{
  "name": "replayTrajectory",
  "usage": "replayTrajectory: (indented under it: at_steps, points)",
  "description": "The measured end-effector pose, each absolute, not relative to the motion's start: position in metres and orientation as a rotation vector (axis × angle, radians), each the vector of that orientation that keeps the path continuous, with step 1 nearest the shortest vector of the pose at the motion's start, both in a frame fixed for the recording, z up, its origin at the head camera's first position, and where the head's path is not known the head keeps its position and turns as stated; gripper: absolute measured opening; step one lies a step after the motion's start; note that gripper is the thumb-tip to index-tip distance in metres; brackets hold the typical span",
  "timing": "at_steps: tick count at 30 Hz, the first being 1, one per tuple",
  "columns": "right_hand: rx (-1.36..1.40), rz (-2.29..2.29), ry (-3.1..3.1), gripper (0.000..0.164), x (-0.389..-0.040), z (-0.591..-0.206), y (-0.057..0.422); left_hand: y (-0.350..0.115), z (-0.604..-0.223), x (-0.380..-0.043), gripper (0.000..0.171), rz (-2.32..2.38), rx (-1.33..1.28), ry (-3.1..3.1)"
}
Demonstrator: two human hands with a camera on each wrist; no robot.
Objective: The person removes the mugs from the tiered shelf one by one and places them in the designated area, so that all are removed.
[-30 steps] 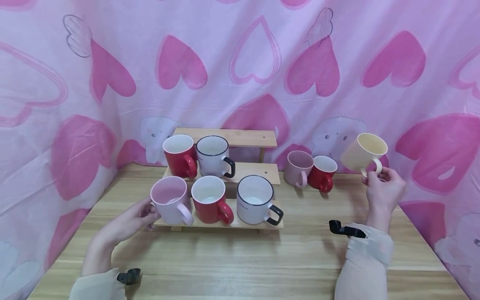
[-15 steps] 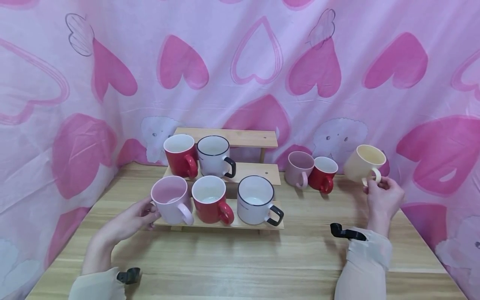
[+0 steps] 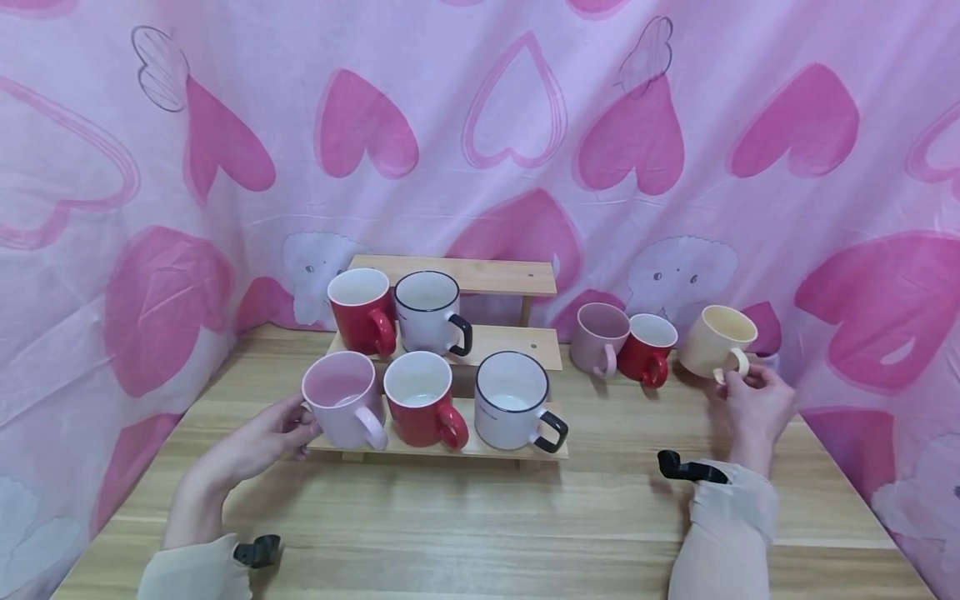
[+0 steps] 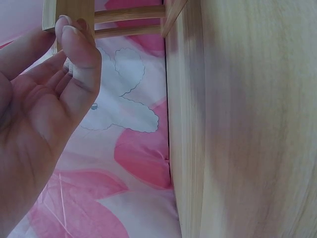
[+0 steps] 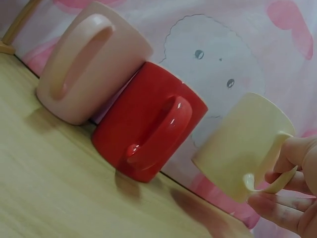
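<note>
My right hand point(image 3: 757, 406) pinches the handle of a pale yellow mug point(image 3: 708, 346). In the right wrist view this yellow mug point(image 5: 242, 144) is tilted and close over the table, with a shadow below it. Left of it stand a red mug point(image 3: 637, 354) and a pink mug point(image 3: 592, 342). My left hand point(image 3: 258, 437) grips the left end of the lowest board of a wooden tiered rack point(image 4: 74, 9). Right beside those fingers, on that board, is a light pink mug point(image 3: 337, 408); another red mug point(image 3: 412, 408) and a black-rimmed white mug point(image 3: 506, 408) follow.
The rack's middle board point(image 3: 517, 342) carries a red mug point(image 3: 356, 321) and a white mug point(image 3: 422, 321) with a black handle. Its top board point(image 3: 465, 273) is behind them. A pink heart-print curtain point(image 3: 517, 108) hangs behind the wooden table point(image 3: 465, 525).
My right hand has lowered the yellow mug and brought it left, closer to the red mug on the table. My left hand stays at the rack.
</note>
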State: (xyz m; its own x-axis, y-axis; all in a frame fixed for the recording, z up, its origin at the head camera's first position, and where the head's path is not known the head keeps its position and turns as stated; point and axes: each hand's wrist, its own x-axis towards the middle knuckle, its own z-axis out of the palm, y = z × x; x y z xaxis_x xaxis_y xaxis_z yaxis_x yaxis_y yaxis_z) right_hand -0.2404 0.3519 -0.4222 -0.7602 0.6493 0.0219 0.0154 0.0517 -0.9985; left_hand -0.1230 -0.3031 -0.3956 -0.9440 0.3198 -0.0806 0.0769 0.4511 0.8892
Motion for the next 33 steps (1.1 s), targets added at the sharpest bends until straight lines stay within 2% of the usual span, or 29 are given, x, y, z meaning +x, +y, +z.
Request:
replayTrajectory:
  at_steps: [21, 33]
  points:
    - [-0.728, 1.622, -2.063, 0.038, -0.242, -0.443, 0.341, -0.302, -0.395, -0.123, 0.035, 1.473, 0.332, 2.482]
    - [-0.717, 1.711, -1.986, 0.032, -0.246, -0.449, 0.341, -0.302, -0.395, -0.123, 0.034, 1.485, 0.331, 2.481]
